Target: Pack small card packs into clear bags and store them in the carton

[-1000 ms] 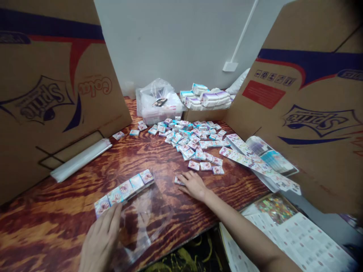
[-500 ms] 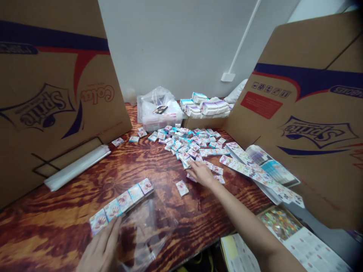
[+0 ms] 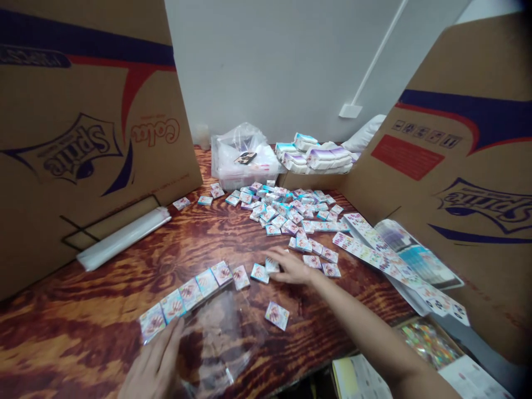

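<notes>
My left hand (image 3: pixel 155 366) lies flat with fingers apart on a clear plastic bag (image 3: pixel 216 338) at the near edge of the wooden table (image 3: pixel 83 327). A row of small printed packets (image 3: pixel 187 293) sits at the bag's far edge. My right hand (image 3: pixel 291 267) reaches over the table, fingers spread flat, touching a small packet (image 3: pixel 272 266) beside two others (image 3: pixel 249 275). One loose packet (image 3: pixel 277 315) lies nearer to me. A big scattered pile of the same packets (image 3: pixel 286 213) lies beyond my right hand.
Tall cardboard sheets stand at the left (image 3: pixel 83 138) and right (image 3: pixel 457 166). A roll of clear bags (image 3: pixel 124 237) lies at the left. A plastic tub (image 3: pixel 241 160) and stacked packs (image 3: pixel 316 158) stand at the back. Printed sheets (image 3: pixel 394 260) lie at the right.
My right hand drew back from the pile toward the row, bringing small packets with it; several now lie beside the row. My left hand stayed on the bag.
</notes>
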`<state>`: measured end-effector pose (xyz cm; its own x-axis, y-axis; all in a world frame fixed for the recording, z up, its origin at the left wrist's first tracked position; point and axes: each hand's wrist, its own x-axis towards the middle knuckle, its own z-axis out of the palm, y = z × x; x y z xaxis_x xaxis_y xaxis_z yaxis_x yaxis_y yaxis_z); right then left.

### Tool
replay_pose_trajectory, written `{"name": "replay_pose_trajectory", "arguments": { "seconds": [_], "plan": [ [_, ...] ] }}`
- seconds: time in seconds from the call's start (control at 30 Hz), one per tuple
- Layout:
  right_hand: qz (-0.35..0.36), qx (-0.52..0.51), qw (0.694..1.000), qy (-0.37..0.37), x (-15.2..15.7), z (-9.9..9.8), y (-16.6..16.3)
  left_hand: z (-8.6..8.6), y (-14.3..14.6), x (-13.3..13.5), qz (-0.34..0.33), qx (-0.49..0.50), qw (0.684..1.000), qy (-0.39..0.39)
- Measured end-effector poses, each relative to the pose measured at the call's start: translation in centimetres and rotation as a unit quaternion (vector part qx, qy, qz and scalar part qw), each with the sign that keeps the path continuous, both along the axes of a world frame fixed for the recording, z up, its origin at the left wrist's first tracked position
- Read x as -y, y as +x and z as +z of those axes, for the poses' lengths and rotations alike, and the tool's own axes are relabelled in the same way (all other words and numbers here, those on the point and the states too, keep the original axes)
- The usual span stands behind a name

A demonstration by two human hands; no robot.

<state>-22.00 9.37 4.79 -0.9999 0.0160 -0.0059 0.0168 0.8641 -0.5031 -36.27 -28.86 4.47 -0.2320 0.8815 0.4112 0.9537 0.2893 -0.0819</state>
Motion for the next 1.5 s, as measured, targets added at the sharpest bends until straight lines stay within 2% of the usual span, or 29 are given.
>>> {"name": "replay_pose_trajectory", "arguments": {
  "seconds": [0.1,0.2,0.33,0.4,0.53,0.6,0.67,0.73,0.8,0.9,1.03,1.17,1.27,1.37,1.5],
  "plan": [
    [-0.087,0.023,0.996,0.024,-2.4,0.3,1.2,0.9,0.1,-0.2,0.002,0.005,1.000,0.002],
    [-0.061,0.040,0.997,0.027,-2.8,0.8,1.3,1.3,0.3,-0.4,0.000,0.009,1.000,0.013],
    [0.043,0.065,0.997,0.018,0.2,1.3,-0.2,1.6,0.4,-0.6,0.010,0.023,1.000,-0.007],
    [0.073,0.096,0.993,0.014,2.2,1.0,-1.1,1.5,0.3,-0.6,0.009,0.022,1.000,-0.009],
    [0.017,0.076,0.995,0.068,4.2,-0.5,-2.4,0.3,-0.3,-0.1,-0.002,0.025,1.000,0.010],
    [-0.017,0.058,0.992,0.106,3.0,-1.0,-3.3,-0.4,-0.5,0.0,0.004,0.028,0.999,0.024],
    [-0.064,0.051,0.987,0.139,0.4,-1.0,-4.5,-0.9,-0.7,0.1,0.012,0.029,0.999,0.026],
    [-0.124,0.046,0.977,0.167,-2.7,-0.7,-5.9,-1.0,-0.7,0.0,0.011,0.023,0.999,0.022],
    [-0.143,0.048,0.972,0.183,-4.7,-0.4,-6.8,-0.6,-0.6,-0.1,0.011,0.014,1.000,0.023],
    [-0.138,0.051,0.971,0.186,-4.6,-0.4,-6.8,0.3,-0.4,-0.3,0.011,0.009,1.000,0.025],
    [-0.076,0.040,0.986,0.144,-2.2,-0.5,-5.0,1.4,0.0,-0.2,0.020,0.021,1.000,-0.004],
    [-0.043,0.011,0.996,0.075,-3.2,0.3,-4.3,1.8,0.2,-0.3,0.027,0.018,0.999,0.003],
    [0.021,0.035,0.994,0.100,-4.3,1.0,-4.6,2.0,0.4,-0.4,0.033,0.020,0.999,-0.002],
    [0.091,0.070,0.982,0.153,-4.0,1.5,-5.1,2.0,0.6,-0.5,0.041,0.025,0.999,-0.006],
    [0.134,0.076,0.972,0.176,-3.5,1.5,-5.3,1.5,0.9,-0.5,0.052,0.036,0.998,-0.020]
  ]
}}
